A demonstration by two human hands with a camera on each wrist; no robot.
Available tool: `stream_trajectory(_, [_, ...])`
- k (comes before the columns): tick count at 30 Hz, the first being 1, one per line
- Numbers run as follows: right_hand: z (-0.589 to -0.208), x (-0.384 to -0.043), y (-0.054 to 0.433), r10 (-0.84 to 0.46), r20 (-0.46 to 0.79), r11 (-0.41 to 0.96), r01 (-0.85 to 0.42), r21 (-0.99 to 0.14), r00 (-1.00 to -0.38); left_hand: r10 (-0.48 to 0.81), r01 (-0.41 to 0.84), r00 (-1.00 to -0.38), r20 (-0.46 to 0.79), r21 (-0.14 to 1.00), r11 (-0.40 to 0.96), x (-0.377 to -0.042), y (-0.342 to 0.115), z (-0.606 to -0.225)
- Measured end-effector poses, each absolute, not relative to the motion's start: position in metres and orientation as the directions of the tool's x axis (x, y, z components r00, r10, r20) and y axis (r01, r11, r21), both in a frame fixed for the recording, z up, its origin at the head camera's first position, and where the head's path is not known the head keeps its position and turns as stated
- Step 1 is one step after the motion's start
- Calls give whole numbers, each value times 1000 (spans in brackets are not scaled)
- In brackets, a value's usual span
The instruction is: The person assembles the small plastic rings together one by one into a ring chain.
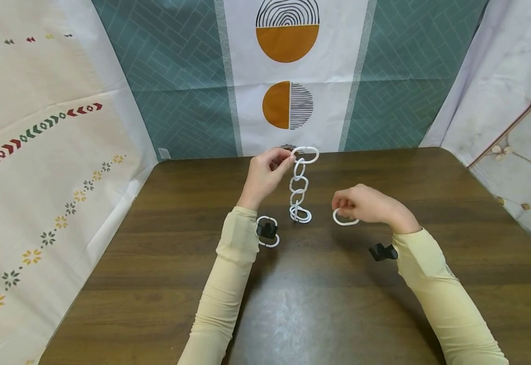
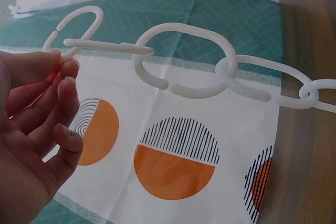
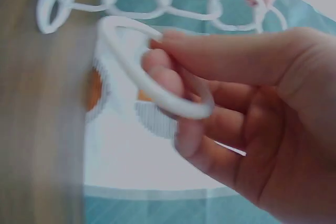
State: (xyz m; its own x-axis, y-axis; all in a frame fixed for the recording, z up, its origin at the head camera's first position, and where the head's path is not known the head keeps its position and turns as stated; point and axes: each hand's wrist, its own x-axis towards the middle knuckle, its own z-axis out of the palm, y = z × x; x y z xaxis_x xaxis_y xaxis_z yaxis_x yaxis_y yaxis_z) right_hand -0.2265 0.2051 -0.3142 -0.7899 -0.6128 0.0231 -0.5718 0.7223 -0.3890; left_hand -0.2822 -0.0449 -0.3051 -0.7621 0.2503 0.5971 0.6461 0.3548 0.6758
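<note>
My left hand (image 1: 267, 175) pinches the top of a white plastic oval-link chain (image 1: 299, 177), likely so it hangs straight. My right hand (image 1: 364, 203) pinches a separate white oval ring (image 1: 347, 223).

2 hands (image 1: 265, 175), 1 chain (image 2: 224, 71), 5+ links. 1 held link (image 3: 140, 77). Table links (image 1: 270, 246): 1 or 2, partly hidden.
</note>
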Motion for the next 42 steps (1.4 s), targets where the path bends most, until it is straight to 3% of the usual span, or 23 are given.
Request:
stream_trajectory(7, [-290,-234,195,-463,214,750,-509,-422,-860,253,638,-770,586,689,345,-282,-44,-307])
stream_trajectory(12, [-284,-241,189,-281,416,750,-469,-467,-865,254,637,-770,585,689,345,-284,-43,-308])
stream_trajectory(15, [-282,-243,186,-153,449,682,-423,-597,-880,258,636,-771,582,688,348,-285,-42,-307])
stream_trajectory(18, [-279,-243,183,-74,403,491,-385,-781,-912,258,630,-776,576,692,352,-285,-41,-307])
stream_trajectory(21, [-278,-244,179,-73,362,224,-369,-902,-929,253,622,-782,569,695,361,-286,-41,-307])
stream_trajectory(26, [-282,-246,172,-133,343,-81,-335,-939,-930,261,611,-791,553,697,375,-286,-41,-307])
stream_trajectory(37, [-286,-251,174,-143,337,-208,-304,-930,-931,280,597,-802,528,692,406,-285,-45,-308])
stream_trajectory(42, [-285,-253,172,-137,337,-176,-312,-934,-931,284,600,-800,529,689,407,-286,-47,-309])
